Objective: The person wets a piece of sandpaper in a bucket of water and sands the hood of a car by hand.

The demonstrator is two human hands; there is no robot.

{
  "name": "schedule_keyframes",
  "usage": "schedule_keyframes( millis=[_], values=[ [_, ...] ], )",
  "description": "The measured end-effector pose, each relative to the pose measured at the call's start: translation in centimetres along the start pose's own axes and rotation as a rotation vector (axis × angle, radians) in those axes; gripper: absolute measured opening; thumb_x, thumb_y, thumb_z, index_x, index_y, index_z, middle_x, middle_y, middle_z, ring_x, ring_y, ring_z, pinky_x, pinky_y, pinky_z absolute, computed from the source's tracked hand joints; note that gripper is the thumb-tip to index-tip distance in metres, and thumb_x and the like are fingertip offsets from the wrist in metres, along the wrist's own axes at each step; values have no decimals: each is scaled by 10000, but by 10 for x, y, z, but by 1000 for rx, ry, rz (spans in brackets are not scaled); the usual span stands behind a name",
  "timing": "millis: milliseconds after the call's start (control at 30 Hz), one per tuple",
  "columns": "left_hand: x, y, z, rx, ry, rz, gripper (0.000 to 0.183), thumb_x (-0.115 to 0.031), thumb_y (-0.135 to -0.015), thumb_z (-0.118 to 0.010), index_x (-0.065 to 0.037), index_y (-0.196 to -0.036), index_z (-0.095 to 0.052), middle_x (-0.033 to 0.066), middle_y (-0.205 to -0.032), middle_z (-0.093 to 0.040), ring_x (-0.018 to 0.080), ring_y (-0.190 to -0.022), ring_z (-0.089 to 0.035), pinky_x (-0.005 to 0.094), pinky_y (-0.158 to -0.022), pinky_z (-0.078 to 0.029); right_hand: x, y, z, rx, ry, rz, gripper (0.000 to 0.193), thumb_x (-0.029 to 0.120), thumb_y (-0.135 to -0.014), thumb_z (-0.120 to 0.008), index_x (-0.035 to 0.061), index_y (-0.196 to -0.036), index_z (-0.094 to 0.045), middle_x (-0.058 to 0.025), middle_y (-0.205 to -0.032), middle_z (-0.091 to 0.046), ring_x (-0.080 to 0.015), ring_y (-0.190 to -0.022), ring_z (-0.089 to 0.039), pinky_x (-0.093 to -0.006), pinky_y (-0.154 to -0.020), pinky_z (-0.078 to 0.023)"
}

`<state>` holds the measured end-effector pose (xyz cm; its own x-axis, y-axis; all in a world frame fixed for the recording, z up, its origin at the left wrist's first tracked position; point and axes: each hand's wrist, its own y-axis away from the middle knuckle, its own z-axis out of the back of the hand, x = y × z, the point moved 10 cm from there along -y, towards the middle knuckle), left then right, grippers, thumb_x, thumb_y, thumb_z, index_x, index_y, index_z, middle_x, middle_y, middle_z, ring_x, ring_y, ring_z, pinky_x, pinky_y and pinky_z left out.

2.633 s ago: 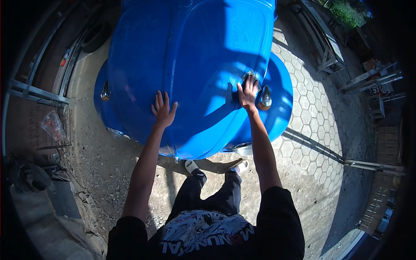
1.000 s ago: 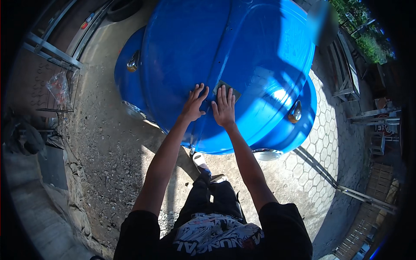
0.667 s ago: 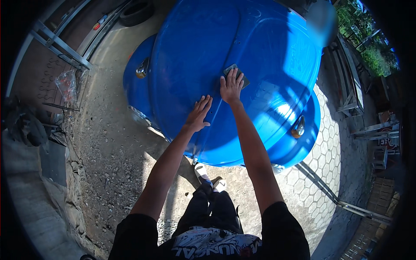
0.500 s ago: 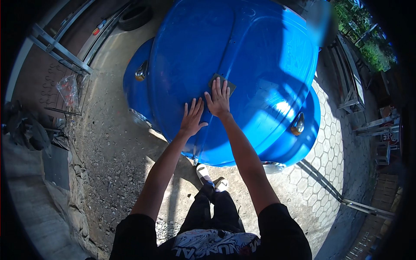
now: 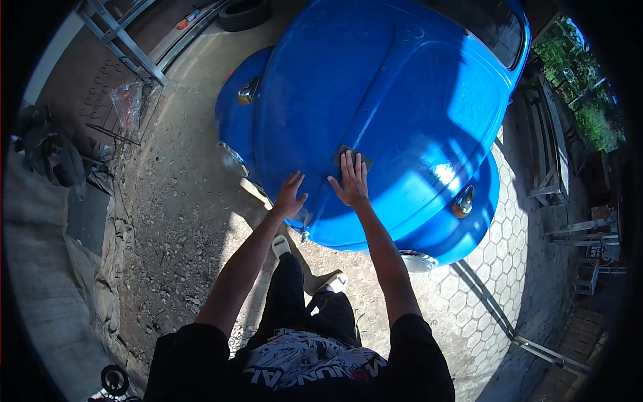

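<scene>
A rounded blue car hood (image 5: 301, 114) with a ridge down its middle fills the upper centre. My right hand (image 5: 351, 181) lies flat on it, fingers stretched over a dark rectangular sheet (image 5: 365, 161) that looks like sandpaper. The sheet is pressed against the paint beside the ridge, its near part hidden under the fingers. My left hand (image 5: 289, 197) is at the hood's lower left, fingers apart and holding nothing; whether it touches the paint I cannot tell. Pale scuff marks show on the hood.
Blue fenders with an amber lamp each (image 5: 248, 90) (image 5: 463, 202) flank the hood. A tire (image 5: 244, 15) lies at the far left, near a metal rack (image 5: 110, 100). Gravel ground (image 5: 174, 248) is on the left, hexagonal paving (image 5: 492, 268) on the right. A wooden bench (image 5: 549, 147) stands far right.
My right hand has slid the sheet toward me along the hood. My left hand has drawn back toward the hood's near edge. My feet have moved apart, and the view has shifted.
</scene>
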<state>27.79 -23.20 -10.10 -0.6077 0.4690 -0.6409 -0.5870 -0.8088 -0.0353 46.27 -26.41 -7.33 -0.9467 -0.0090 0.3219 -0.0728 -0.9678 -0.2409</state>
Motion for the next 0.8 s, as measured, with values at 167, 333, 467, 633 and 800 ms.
schedule_keyframes(
  millis=[167,333,467,633,800],
  values=[
    [14,5,-3,135,76,29,575,-197,-882,-645,-67,-1404,-442,190,-1490,-372,377,-1389,-327,450,-1138,-308,-55,-93,34,-64,61,-250,834,632,-955,-339,56,-1535,-174,-101,-1609,-133,-362,-1480,-66,-483,-1197,-108],
    [68,-6,23,115,159,-6,509,-201,-892,-642,-73,-1362,-496,202,-1455,-418,369,-1352,-377,437,-1124,-325,-8,-89,21,-175,232,-359,872,645,-941,-358,23,-1526,-181,-104,-1604,-151,-366,-1479,-71,-479,-1197,-116],
    [107,-18,39,104,209,3,510,-190,-893,-644,-74,-1366,-492,209,-1444,-427,375,-1336,-395,442,-1112,-333,79,-22,-49,-37,145,-162,825,553,-911,-502,40,-1510,-258,-102,-1585,-223,-355,-1467,-155,-476,-1180,-176],
    [156,-48,75,-34,279,-13,489,-165,-890,-648,-72,-1349,-505,215,-1412,-456,383,-1316,-416,450,-1103,-335,133,-22,-125,156,113,-41,796,566,-904,-510,90,-1507,-301,-60,-1568,-275,-328,-1449,-225,-483,-1168,-202],
    [206,-61,104,-179,371,50,456,-149,-900,-631,-65,-1332,-513,216,-1401,-463,379,-1313,-422,447,-1102,-333,146,-190,-112,56,259,101,789,594,-921,-456,105,-1515,-279,-46,-1585,-231,-305,-1469,-170,-458,-1189,-171]
  ],
)
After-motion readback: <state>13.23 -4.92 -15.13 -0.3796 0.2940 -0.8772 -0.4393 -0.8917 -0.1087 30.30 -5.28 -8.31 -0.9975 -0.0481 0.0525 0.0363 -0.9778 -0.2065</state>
